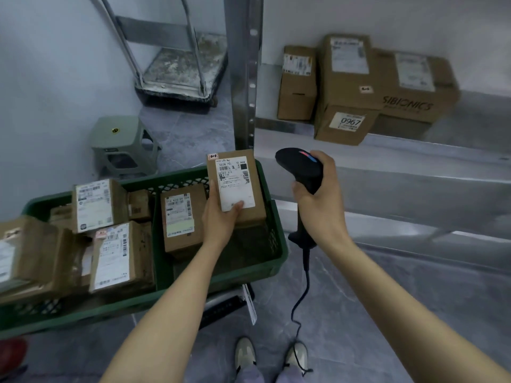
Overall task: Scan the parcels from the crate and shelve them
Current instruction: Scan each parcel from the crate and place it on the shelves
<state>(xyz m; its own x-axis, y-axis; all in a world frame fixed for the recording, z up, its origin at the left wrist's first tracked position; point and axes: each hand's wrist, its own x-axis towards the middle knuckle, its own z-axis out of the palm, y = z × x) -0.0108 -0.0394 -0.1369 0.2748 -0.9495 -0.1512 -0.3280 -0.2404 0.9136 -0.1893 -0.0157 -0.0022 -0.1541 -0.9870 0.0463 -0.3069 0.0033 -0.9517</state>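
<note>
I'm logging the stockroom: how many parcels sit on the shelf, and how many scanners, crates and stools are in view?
Parcels on the shelf: 3
Scanner: 1
Crate: 1
Stool: 1
Total: 6

Shelf (414,153): the wide brown carton (414,89) is printed SIBIONICS on its front face; the box (343,134) beside it carries a white sticker (349,122) reading 0967. Parcel (235,183) gripped in the left hand (221,217): its white shipping label reads 5028 and A68 along the top line and P021 lower down, with the small print between too fine to read. Labels on the other parcels (181,217) in the crate (110,313) are too blurred to make out.
</note>
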